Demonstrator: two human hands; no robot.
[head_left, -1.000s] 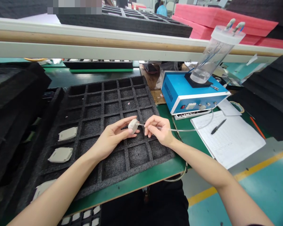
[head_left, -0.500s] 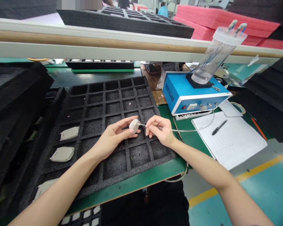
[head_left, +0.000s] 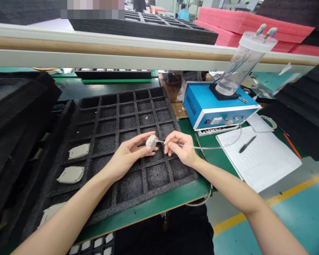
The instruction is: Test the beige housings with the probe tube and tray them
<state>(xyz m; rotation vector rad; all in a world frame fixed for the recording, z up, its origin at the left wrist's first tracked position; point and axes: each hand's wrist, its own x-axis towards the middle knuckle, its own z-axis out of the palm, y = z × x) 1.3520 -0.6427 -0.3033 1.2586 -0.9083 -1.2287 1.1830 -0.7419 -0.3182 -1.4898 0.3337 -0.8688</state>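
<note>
Here, in the head view, the left hand point(head_left: 131, 152) is near the middle of the frame, thumb and fingers clamped on a small pale part point(head_left: 151, 142). The part is tilted and held up over a black foam tray point(head_left: 156, 174). Just to its right, the right hand point(head_left: 181, 147) has thumb and fingers pinched together on a clear tube point(head_left: 210, 147). The tube's thin tip points left at the part's near edge; whether it goes in is too small to tell.

From the right hand the tube runs rightward, then curves up to the front of a blue box point(head_left: 202, 97) at right of centre. A clear cylinder point(head_left: 239, 63) stands on the box, leaning right in the frame. Below the box, papers point(head_left: 271, 159) lie with a pen point(head_left: 247, 144) across them, and an orange stick point(head_left: 291, 145) is just beside.

In the foam tray's left column sit three beige shells point(head_left: 71, 174), the lowest partly behind the left forearm. The tray rests on a green bench point(head_left: 175, 194). At the bottom left edge, a smaller tray point(head_left: 93, 244) holds pale pieces in its cells. Dark foam point(head_left: 21, 106) fills the left side; pink foam point(head_left: 252, 21) lies upper right.
</note>
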